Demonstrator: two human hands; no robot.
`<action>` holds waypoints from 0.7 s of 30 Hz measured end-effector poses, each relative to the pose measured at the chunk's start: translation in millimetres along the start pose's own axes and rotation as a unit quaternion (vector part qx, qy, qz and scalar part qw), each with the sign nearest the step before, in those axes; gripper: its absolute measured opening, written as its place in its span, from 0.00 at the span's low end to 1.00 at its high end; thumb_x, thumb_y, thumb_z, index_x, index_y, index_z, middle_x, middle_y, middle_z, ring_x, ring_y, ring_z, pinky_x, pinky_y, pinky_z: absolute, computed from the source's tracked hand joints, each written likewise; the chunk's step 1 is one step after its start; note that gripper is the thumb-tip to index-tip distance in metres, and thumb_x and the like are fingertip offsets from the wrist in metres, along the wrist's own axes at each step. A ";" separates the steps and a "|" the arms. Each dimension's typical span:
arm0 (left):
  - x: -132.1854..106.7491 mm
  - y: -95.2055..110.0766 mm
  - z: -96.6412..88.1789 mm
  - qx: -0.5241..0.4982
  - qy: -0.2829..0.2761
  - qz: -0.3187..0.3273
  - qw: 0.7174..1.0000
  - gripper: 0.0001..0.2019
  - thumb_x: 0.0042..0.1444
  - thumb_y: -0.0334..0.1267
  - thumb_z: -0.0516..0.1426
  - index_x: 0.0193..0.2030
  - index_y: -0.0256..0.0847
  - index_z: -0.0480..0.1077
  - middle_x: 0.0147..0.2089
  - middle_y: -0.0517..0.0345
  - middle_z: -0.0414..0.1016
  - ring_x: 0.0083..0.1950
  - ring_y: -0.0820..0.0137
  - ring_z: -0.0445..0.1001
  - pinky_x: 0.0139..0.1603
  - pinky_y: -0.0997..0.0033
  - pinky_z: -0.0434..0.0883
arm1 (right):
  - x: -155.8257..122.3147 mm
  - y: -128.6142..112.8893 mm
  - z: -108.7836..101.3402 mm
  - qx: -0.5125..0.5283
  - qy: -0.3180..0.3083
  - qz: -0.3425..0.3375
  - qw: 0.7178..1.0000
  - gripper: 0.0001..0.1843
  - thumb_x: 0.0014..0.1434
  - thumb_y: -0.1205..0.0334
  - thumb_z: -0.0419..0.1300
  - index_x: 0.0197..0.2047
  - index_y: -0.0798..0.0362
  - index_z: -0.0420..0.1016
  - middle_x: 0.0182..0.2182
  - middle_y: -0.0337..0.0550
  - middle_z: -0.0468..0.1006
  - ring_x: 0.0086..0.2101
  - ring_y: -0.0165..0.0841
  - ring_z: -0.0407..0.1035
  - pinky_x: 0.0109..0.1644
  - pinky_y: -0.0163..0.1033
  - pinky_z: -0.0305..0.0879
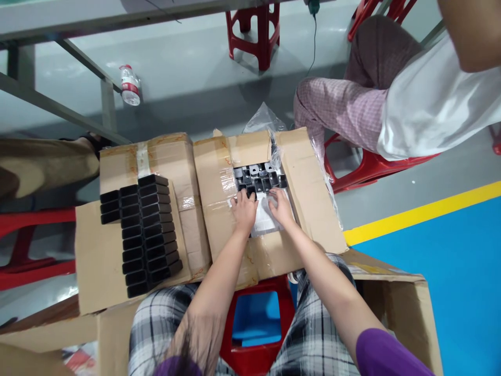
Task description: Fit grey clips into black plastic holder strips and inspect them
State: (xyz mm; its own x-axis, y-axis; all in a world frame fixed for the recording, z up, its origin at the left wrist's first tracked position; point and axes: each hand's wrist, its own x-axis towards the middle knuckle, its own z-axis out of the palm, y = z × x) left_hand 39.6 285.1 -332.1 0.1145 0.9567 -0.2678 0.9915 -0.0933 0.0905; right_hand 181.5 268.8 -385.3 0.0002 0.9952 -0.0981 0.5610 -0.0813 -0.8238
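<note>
An opened cardboard box [309,183] lies in front of me, with rows of small black hollow parts [259,184] in its opening. My left hand [245,211] reaches into that opening, fingers spread and fingertips at the near row of parts. Beside it, my right hand [282,209] has thumb and fingers apart, its fingertips close to the same row. Between the two hands lies a white sheet [263,215]. Whether either hand lightly touches a part is hard to see. To the left, long black rectangular pieces [144,230] are stacked in columns on another cardboard box [178,162].
Clear plastic film [265,119] sticks up behind the box. A seated person [352,112] is close on the right, and another person's leg [47,164] is at left. Red stools [258,36], a bottle [130,86] and a table frame [58,107] stand beyond. An open carton [407,303] sits at lower right.
</note>
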 end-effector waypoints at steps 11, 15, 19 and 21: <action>-6.3 -6.5 -2.1 -0.005 -0.029 0.024 0.999 0.15 0.69 0.40 0.51 0.55 0.39 0.74 0.59 0.39 0.73 0.65 0.50 0.64 0.64 0.46 0.60 | 7.0 -2.8 -14.0 -0.140 -0.052 -0.016 0.989 0.31 0.62 0.72 0.50 0.68 0.60 0.65 0.67 0.61 0.62 0.67 0.44 0.60 0.70 0.48 0.61; -5.8 -10.1 -0.8 -0.011 -0.030 0.026 0.999 0.17 0.71 0.39 0.46 0.51 0.40 0.75 0.53 0.41 0.77 0.63 0.52 0.65 0.62 0.47 0.61 | 7.7 0.0 -17.5 -0.145 -0.053 -0.023 0.988 0.27 0.63 0.72 0.49 0.63 0.58 0.71 0.60 0.57 0.70 0.61 0.43 0.66 0.69 0.47 0.63; -5.2 -11.1 3.0 -0.016 -0.025 0.025 0.999 0.18 0.72 0.36 0.43 0.51 0.39 0.75 0.52 0.41 0.78 0.62 0.53 0.66 0.62 0.48 0.60 | 8.4 1.4 -17.8 -0.152 -0.051 -0.029 0.987 0.26 0.63 0.71 0.49 0.63 0.58 0.72 0.58 0.56 0.71 0.60 0.43 0.67 0.69 0.46 0.62; -4.3 -10.3 4.9 -0.017 -0.022 0.024 0.999 0.19 0.72 0.34 0.42 0.51 0.38 0.74 0.52 0.41 0.78 0.62 0.53 0.66 0.61 0.48 0.61 | 8.6 0.9 -17.7 -0.156 -0.049 -0.029 0.986 0.26 0.63 0.71 0.49 0.62 0.57 0.72 0.58 0.55 0.71 0.59 0.43 0.67 0.69 0.46 0.63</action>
State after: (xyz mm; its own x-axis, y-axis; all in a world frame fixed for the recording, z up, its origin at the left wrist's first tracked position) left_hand 29.3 280.6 -336.5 0.1652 0.9384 -0.3034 0.9822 -0.1286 0.1370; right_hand 196.7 278.3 -377.0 -0.1111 0.9864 -0.1211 0.7847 0.0123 -0.6197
